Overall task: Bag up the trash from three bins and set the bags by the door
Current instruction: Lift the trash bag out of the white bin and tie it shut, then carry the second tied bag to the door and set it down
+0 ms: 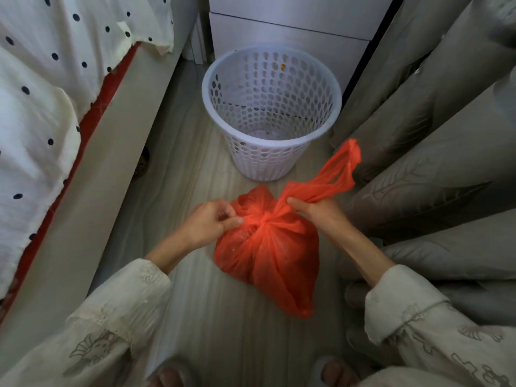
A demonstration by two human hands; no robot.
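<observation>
Head view: a red bag sits full on the wooden floor, between the bed on the left and the grey curtain on the right. Its neck is gathered into a knot at the top middle. The left hand is at the left side of the knot, its fingers curled and pinching the plastic there. The right hand is at the right side, fingers curled round one of the bag's handles, which runs up and to the right from the fist to a loose loop near the curtain. Both arms wear pale embroidered sleeves.

Just beyond the bag stands a white perforated bin, upright on the floor, with no liner in it; a small orange speck clings to its far inner wall. Behind the bin is a white cabinet. A white dotted sheet hangs over the bed edge. Toes in slippers show at the bottom edge.
</observation>
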